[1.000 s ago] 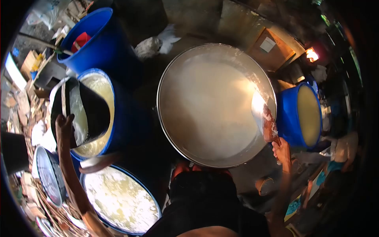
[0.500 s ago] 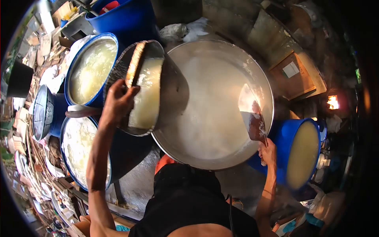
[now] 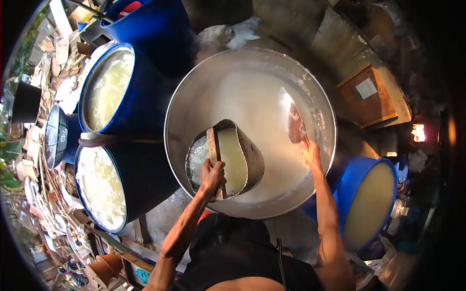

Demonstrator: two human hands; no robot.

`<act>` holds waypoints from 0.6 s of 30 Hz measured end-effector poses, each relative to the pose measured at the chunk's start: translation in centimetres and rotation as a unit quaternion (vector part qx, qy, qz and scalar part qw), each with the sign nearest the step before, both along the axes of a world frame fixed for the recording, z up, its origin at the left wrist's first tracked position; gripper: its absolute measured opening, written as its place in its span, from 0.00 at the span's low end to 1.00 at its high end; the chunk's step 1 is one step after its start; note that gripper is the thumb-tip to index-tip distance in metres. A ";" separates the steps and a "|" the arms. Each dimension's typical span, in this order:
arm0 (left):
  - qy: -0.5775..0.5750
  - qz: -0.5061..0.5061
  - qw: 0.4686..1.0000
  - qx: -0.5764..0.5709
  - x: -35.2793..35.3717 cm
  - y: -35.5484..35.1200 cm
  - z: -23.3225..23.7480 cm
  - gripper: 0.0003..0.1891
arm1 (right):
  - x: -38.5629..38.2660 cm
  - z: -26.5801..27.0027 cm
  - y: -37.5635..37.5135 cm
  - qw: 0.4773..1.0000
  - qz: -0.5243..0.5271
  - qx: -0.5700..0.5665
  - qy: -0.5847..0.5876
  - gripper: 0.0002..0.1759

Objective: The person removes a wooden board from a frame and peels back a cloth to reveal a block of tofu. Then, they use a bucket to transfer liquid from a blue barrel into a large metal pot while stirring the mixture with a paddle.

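Note:
My left hand [image 3: 211,177] is closed around the wooden bar handle [image 3: 212,145] across the mouth of a metal bucket [image 3: 253,162]. Pale yellowish liquid [image 3: 231,169] fills part of this bucket, which hangs tilted over the near left part of a wide metal vat [image 3: 179,106]. Cloudy whitish liquid [image 3: 262,121] covers the vat's bottom. On the right, my right hand [image 3: 309,154] grips a short-handled paddle [image 3: 295,123], its broad blade pointing away from me over the liquid. The blade's far end is bright in the light.
Left of the vat stand two blue barrels [image 3: 145,92] [image 3: 150,184] of pale liquid, the nearer one topped with white froth. Another blue barrel [image 3: 352,182] leans at the right. A fire [image 3: 418,132] glows far right, beyond a wooden panel [image 3: 361,97]. Scrap wood [image 3: 43,184] litters the left side.
My left hand has brought the bucket right and toward me, from the vat's left rim to over its inside. The paddle in my right hand has shifted slightly left and away from me.

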State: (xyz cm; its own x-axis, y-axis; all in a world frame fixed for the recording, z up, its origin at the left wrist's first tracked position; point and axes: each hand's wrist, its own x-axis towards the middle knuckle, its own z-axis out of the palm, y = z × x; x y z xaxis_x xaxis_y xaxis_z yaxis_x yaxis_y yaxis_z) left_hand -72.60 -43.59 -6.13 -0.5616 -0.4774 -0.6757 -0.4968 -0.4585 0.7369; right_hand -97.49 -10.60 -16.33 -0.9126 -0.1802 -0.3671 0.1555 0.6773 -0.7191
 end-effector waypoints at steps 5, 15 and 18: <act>-0.036 0.028 0.999 0.010 0.7 1.5 -2.8 0.10 | -7.8 -5.5 -4.7 0.994 0.056 0.011 0.089 0.15; -0.046 0.118 0.986 0.113 2.4 1.3 -6.6 0.10 | -1.8 -9.0 -7.5 0.963 0.261 0.060 0.019 0.16; -0.037 0.117 0.987 0.102 2.2 0.9 -6.2 0.10 | 5.0 -8.0 -4.7 0.945 0.313 0.088 0.025 0.14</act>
